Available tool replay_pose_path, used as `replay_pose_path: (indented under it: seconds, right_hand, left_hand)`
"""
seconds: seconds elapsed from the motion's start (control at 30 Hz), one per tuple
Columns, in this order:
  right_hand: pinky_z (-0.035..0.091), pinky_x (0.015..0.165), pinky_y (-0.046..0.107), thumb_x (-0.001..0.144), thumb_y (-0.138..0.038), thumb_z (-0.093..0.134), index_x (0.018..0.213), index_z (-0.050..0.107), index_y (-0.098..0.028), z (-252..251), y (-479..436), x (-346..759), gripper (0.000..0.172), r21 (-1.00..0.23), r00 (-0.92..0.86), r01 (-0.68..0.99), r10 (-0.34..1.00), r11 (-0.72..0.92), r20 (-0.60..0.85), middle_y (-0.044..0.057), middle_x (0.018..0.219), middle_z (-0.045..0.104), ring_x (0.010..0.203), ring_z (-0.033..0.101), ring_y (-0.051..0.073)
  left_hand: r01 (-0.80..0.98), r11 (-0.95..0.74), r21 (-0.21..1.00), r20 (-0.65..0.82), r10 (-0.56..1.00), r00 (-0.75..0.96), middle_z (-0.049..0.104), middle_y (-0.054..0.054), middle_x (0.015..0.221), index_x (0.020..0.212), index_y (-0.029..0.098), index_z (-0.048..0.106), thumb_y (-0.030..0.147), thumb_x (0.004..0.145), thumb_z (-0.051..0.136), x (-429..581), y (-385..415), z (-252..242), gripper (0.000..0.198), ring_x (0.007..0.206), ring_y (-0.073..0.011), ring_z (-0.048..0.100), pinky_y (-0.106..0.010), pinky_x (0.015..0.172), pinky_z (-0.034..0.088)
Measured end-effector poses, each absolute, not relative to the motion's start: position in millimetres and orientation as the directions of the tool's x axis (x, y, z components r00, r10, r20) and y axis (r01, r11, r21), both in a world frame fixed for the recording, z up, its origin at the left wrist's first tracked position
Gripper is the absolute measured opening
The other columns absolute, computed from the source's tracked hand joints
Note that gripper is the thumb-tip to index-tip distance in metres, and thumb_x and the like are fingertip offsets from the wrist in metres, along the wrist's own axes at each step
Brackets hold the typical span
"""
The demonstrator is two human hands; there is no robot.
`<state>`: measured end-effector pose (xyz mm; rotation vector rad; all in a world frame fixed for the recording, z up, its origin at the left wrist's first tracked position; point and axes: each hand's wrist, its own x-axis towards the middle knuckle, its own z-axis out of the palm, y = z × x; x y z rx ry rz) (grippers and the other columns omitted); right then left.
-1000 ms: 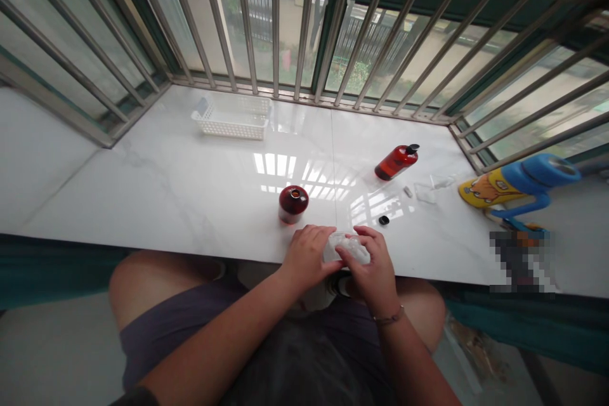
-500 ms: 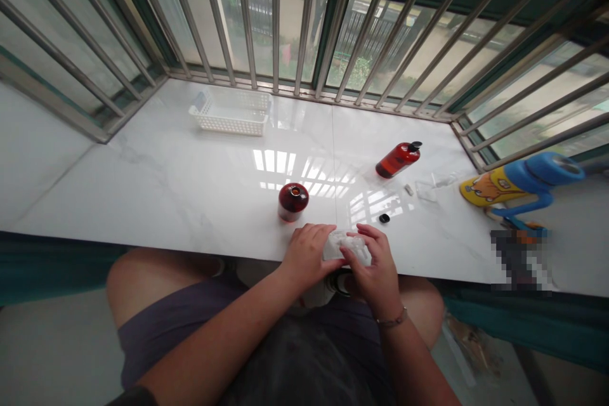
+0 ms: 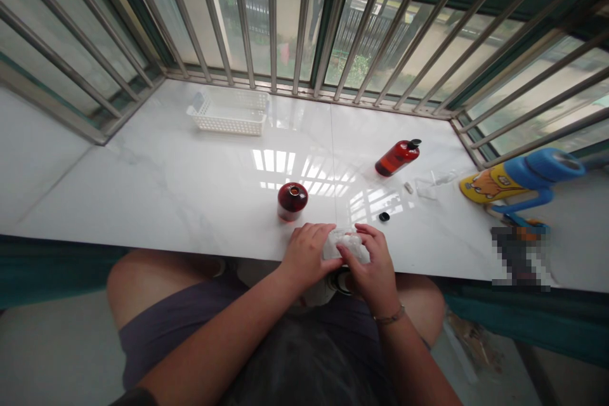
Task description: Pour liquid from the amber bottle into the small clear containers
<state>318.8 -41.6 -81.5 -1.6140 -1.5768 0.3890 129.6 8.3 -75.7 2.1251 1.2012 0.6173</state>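
At the front edge of the counter, my left hand (image 3: pixel 309 254) is closed round the left side of a small clear plastic box (image 3: pixel 332 247) with white, fluffy-looking pieces in it. My right hand (image 3: pixel 378 266) holds the box's right side, its thumb and fingers curled at the white contents; whether they pinch a piece is hard to make out. Just beyond my left hand stands a dark red, translucent bottle (image 3: pixel 292 203), upright with its neck uncovered. A small black cap (image 3: pixel 384 217) lies on the counter past my right hand.
A second red bottle (image 3: pixel 397 157) with a black top stands farther back. Near it are a small grey piece (image 3: pixel 408 188) and a clear plastic piece (image 3: pixel 425 188). A yellow-and-blue flask (image 3: pixel 511 181) is at right, a white basket (image 3: pixel 231 124) at back left. Metal bars (image 3: pixel 273 25) line the window.
The fingers of my right hand have shifted slightly over the white contents of the box. Both hands stay in the same place, and the bottles and cap have not moved.
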Motion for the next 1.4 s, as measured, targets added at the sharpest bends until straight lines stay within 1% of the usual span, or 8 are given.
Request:
replay_pose_path:
  seconds: [0.27, 0.5, 0.7, 0.87, 1.07, 1.23, 1.33, 1.4]
  right_hand:
    - [0.051, 0.110, 0.058, 0.091, -0.045, 0.082, 0.104, 0.071, -0.025, -80, -41, 318, 0.026, -0.728, 0.182, 0.675, 0.930, 0.118, 0.320, 0.013, 0.128, 0.062, 0.125, 0.062, 0.032]
    - [0.048, 0.115, 0.061, 0.094, -0.041, 0.078, 0.141, 0.062, -0.028, -81, -46, 318, 0.051, -0.731, 0.092, 0.662, 0.950, 0.166, 0.299, 0.015, 0.146, 0.055, 0.138, 0.055, 0.034]
    - [0.047, 0.115, 0.062, 0.089, -0.040, 0.081, 0.117, 0.059, -0.026, -87, -52, 318, 0.038, -0.803, 0.177, 0.585, 0.948, 0.115, 0.265, 0.014, 0.144, 0.057, 0.139, 0.054, 0.034]
    - [0.051, 0.111, 0.058, 0.090, -0.041, 0.080, 0.137, 0.057, -0.029, -88, -54, 319, 0.054, -0.833, 0.158, 0.547, 0.966, 0.085, 0.203, 0.015, 0.153, 0.051, 0.143, 0.051, 0.034]
    - [0.051, 0.113, 0.058, 0.087, -0.040, 0.083, 0.116, 0.056, -0.028, -97, -56, 318, 0.042, -0.886, 0.232, 0.460, 0.954, 0.065, 0.191, 0.013, 0.152, 0.052, 0.139, 0.056, 0.033]
    - [0.052, 0.112, 0.054, 0.088, -0.042, 0.082, 0.134, 0.056, -0.029, -97, -57, 316, 0.054, -0.875, 0.172, 0.481, 0.972, 0.057, 0.158, 0.015, 0.157, 0.048, 0.146, 0.050, 0.033]
    - [0.052, 0.111, 0.055, 0.088, -0.042, 0.081, 0.114, 0.057, -0.026, -96, -57, 315, 0.039, -0.893, 0.203, 0.449, 0.968, 0.043, 0.149, 0.015, 0.155, 0.050, 0.140, 0.056, 0.032]
    - [0.053, 0.110, 0.055, 0.088, -0.041, 0.081, 0.111, 0.053, -0.026, -96, -57, 314, 0.039, -0.915, 0.252, 0.401, 0.957, 0.032, 0.144, 0.015, 0.154, 0.051, 0.135, 0.060, 0.031]
  left_hand:
    - [0.586, -0.402, 0.704, 0.101, 0.873, 0.477, 0.072, -0.010, 0.140, 0.141, 0.021, 0.061, 0.038, 0.084, 0.088, 130, 8, -75, 0.065, 0.127, -0.0319, 0.064, -0.050, 0.107, 0.048]
    - [0.576, -0.408, 0.708, 0.113, 0.871, 0.478, 0.071, -0.010, 0.141, 0.142, 0.022, 0.061, 0.032, 0.086, 0.083, 130, 8, -77, 0.061, 0.128, -0.0309, 0.064, -0.048, 0.108, 0.047]
    - [0.575, -0.401, 0.713, 0.100, 0.870, 0.483, 0.070, -0.010, 0.142, 0.142, 0.022, 0.060, 0.031, 0.085, 0.083, 130, 8, -77, 0.062, 0.129, -0.0308, 0.063, -0.049, 0.110, 0.046]
    - [0.575, -0.402, 0.712, 0.097, 0.868, 0.487, 0.070, -0.010, 0.142, 0.143, 0.022, 0.060, 0.032, 0.085, 0.083, 130, 9, -77, 0.062, 0.129, -0.0313, 0.063, -0.049, 0.110, 0.046]
    - [0.582, -0.397, 0.710, 0.088, 0.870, 0.486, 0.070, -0.010, 0.142, 0.143, 0.024, 0.060, 0.031, 0.085, 0.083, 130, 10, -77, 0.062, 0.129, -0.0314, 0.063, -0.048, 0.110, 0.046]
    - [0.581, -0.408, 0.705, 0.102, 0.868, 0.486, 0.071, -0.010, 0.142, 0.142, 0.022, 0.061, 0.038, 0.088, 0.082, 130, 9, -77, 0.061, 0.128, -0.0310, 0.063, -0.049, 0.109, 0.047]
    - [0.580, -0.410, 0.704, 0.109, 0.869, 0.482, 0.071, -0.010, 0.141, 0.142, 0.021, 0.061, 0.037, 0.087, 0.083, 130, 9, -76, 0.061, 0.127, -0.0310, 0.063, -0.049, 0.109, 0.047]
    - [0.580, -0.412, 0.703, 0.110, 0.868, 0.484, 0.071, -0.010, 0.141, 0.142, 0.021, 0.061, 0.034, 0.086, 0.083, 130, 9, -76, 0.061, 0.127, -0.0310, 0.064, -0.048, 0.109, 0.047]
